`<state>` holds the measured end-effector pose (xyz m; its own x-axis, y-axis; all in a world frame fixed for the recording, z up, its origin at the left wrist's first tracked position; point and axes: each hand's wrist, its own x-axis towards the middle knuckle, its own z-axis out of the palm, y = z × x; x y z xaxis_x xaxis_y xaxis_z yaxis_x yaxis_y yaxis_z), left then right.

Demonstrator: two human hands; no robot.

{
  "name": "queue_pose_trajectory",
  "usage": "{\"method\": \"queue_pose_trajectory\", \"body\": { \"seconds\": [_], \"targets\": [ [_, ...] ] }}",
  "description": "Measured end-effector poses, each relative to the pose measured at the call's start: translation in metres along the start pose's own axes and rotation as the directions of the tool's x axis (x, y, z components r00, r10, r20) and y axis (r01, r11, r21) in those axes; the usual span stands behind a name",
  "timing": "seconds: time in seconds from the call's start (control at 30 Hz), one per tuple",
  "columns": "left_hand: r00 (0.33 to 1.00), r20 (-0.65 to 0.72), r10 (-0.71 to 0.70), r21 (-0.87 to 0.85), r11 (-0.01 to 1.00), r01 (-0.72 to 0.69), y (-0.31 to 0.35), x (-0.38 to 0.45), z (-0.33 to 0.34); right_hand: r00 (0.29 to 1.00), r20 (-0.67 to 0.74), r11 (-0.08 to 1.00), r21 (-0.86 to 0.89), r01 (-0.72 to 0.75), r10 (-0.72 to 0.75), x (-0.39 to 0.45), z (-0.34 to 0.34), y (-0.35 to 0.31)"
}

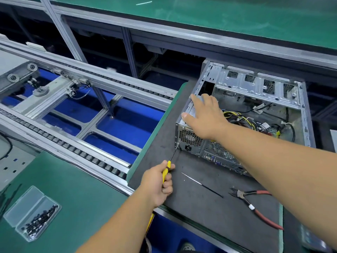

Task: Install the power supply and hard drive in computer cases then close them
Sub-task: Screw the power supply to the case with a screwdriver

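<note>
An open silver computer case [259, 88] lies on its side on a dark grey mat [209, 201]. A power supply [189, 137] with a honeycomb fan grille sits in the case's near left corner, and yellow and black cables [244, 119] spill from it inside. My right hand [204, 115] rests flat on top of the power supply with its fingers spread. My left hand [158, 181] grips a yellow-handled screwdriver [166, 170]. The screwdriver's tip touches a screw at the power supply's lower left corner.
Red-handled pliers [255, 203] and a thin black cable tie [202, 184] lie on the mat near me. A clear plastic box of black screws [34, 216] sits on the green bench at the lower left. A roller conveyor [76, 148] runs along the left.
</note>
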<state>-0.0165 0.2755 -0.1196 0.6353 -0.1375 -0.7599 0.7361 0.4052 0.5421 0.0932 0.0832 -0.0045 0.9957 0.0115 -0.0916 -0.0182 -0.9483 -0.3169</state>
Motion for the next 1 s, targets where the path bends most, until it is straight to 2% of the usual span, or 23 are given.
{"method": "queue_pose_trajectory", "body": {
  "seconds": [0.03, 0.07, 0.1, 0.17, 0.23, 0.27, 0.3, 0.33, 0.37, 0.4, 0.47, 0.5, 0.53, 0.57, 0.6, 0.63, 0.67, 0.7, 0.73, 0.77, 0.87, 0.93, 1.0],
  "targets": [
    [0.983, 0.121, -0.14, -0.194, 0.968, 0.162, 0.006, -0.001, -0.005, 1.0, -0.003, 1.0, 0.002, 0.002, -0.002, 0.001, 0.001, 0.001],
    [0.962, 0.197, -0.187, -0.268, 0.934, 0.237, 0.009, 0.0, -0.008, 1.0, -0.006, 1.0, 0.006, 0.003, -0.003, 0.001, 0.001, 0.002],
    [0.955, 0.222, -0.195, -0.274, 0.928, 0.253, 0.011, 0.0, -0.01, 1.0, -0.008, 1.0, 0.009, 0.004, -0.004, 0.002, 0.001, 0.002],
    [0.981, 0.152, -0.12, -0.173, 0.974, 0.146, 0.006, 0.003, -0.006, 1.0, -0.014, 1.0, 0.009, 0.008, -0.008, 0.003, 0.002, 0.003],
    [0.992, -0.015, 0.124, 0.116, 0.986, -0.121, -0.002, 0.005, 0.001, 1.0, -0.02, 1.0, 0.011, 0.014, -0.014, 0.003, 0.003, 0.003],
    [0.949, -0.093, 0.3, 0.341, 0.905, -0.253, -0.005, 0.005, 0.005, 1.0, -0.022, 1.0, 0.015, 0.014, -0.014, 0.002, 0.003, 0.003],
    [0.867, -0.116, 0.485, 0.577, 0.743, -0.339, -0.009, 0.005, 0.007, 1.0, -0.024, 1.0, 0.018, 0.015, -0.014, 0.002, 0.002, 0.002],
    [0.779, -0.072, 0.623, 0.759, 0.541, -0.363, -0.013, 0.004, 0.008, 1.0, -0.025, 1.0, 0.018, 0.016, -0.016, 0.001, 0.001, 0.002],
    [0.714, -0.022, 0.7, 0.865, 0.372, -0.337, -0.016, 0.001, 0.008, 1.0, -0.025, 1.0, 0.018, 0.018, -0.017, 0.001, 0.0, 0.001],
    [0.67, 0.02, 0.742, 0.916, 0.255, -0.31, -0.018, -0.001, 0.007, 1.0, -0.026, 1.0, 0.018, 0.018, -0.017, 0.001, -0.001, 0.001],
    [0.638, 0.068, 0.767, 0.945, 0.155, -0.287, -0.022, 0.0, 0.005, 1.0, -0.023, 1.0, 0.017, 0.014, -0.013, -0.001, -0.003, 0.0],
    [0.639, 0.079, 0.765, 0.944, 0.149, -0.295, -0.022, 0.001, 0.005, 1.0, -0.02, 1.0, 0.019, 0.012, -0.012, -0.001, -0.004, 0.0],
    [0.656, 0.069, 0.752, 0.933, 0.183, -0.308, -0.02, 0.002, 0.003, 1.0, -0.016, 1.0, 0.023, 0.012, -0.012, -0.002, -0.004, 0.0],
    [0.693, 0.036, 0.72, 0.91, 0.263, -0.321, -0.016, 0.004, 0.002, 1.0, -0.014, 1.0, 0.027, 0.012, -0.012, -0.002, -0.004, -0.001],
    [0.758, -0.011, 0.652, 0.851, 0.404, -0.335, -0.009, 0.007, 0.0, 1.0, -0.014, 0.999, 0.031, 0.012, -0.011, -0.003, -0.004, -0.001],
    [0.842, -0.063, 0.535, 0.724, 0.605, -0.33, 0.0, 0.009, -0.001, 1.0, -0.014, 0.999, 0.032, 0.011, -0.01, -0.003, -0.004, -0.001],
    [0.931, -0.086, 0.354, 0.523, 0.812, -0.26, 0.008, 0.01, -0.003, 1.0, -0.013, 0.999, 0.032, 0.009, -0.009, -0.003, -0.004, -0.001],
    [0.988, -0.05, 0.147, 0.298, 0.946, -0.126, 0.014, 0.009, -0.005, 1.0, -0.01, 0.999, 0.033, 0.007, -0.007, -0.003, -0.004, -0.001],
    [0.999, 0.025, -0.02, 0.117, 0.993, 0.017, 0.018, 0.007, -0.006, 1.0, -0.007, 0.999, 0.033, 0.005, -0.005, -0.003, -0.004, 0.0],
    [0.987, 0.107, -0.119, -0.016, 0.992, 0.121, 0.021, 0.006, -0.007, 1.0, -0.004, 1.0, 0.031, 0.003, -0.003, -0.003, -0.004, 0.0],
    [0.94, 0.272, -0.204, -0.222, 0.938, 0.267, 0.019, 0.005, -0.008, 1.0, -0.001, 1.0, 0.031, 0.003, -0.003, -0.002, -0.003, 0.001],
    [0.942, 0.273, -0.195, -0.239, 0.935, 0.262, 0.016, 0.004, -0.005, 1.0, 0.0, 0.999, 0.034, 0.005, -0.005, -0.001, -0.002, 0.001],
    [0.987, 0.139, -0.081, -0.065, 0.994, 0.09, 0.011, 0.007, -0.002, 1.0, 0.0, 0.999, 0.032, 0.009, -0.009, 0.0, -0.001, 0.001]
  ]
}}
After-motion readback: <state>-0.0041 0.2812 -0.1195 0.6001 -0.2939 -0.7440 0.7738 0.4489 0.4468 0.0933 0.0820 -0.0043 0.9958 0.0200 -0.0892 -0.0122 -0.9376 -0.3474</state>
